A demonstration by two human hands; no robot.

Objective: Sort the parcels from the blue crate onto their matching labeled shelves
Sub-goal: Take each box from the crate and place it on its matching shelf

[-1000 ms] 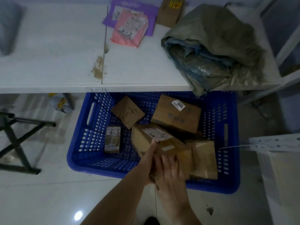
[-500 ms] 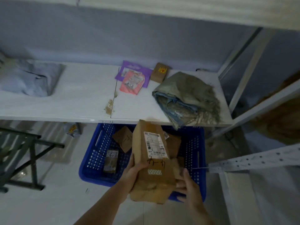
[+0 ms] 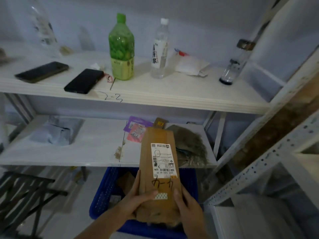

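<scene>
Holding the long brown parcel (image 3: 158,171) with both hands, you had it up in the lower middle of the frame, right over the blue crate (image 3: 101,195). Your left hand (image 3: 138,199) gripped the near end from the left side, with the thumb on the front. Your right hand (image 3: 188,202) gripped the same end from the right side, with the thumb near a small strip of tape. Both hands were closed tight on the parcel, and neither looked nearer to the shelves than the other.

The parcel's long side ran from your hands up and away, so its far end pointed at the lower shelf (image 3: 86,152). In the picture that far end sat in front of a pink packet (image 3: 136,133) and a grey-green bag (image 3: 188,145) on that shelf. I could not tell if it touched them.

A white label (image 3: 163,159) faced you, with black marker writing under it. It looked like two signs with a dash, but I could not read it for sure. The upper shelf (image 3: 172,95) had a "2-3" mark (image 3: 112,98) on its front edge. I think you were reading the parcel, so the right shelf had to be picked first.
</scene>
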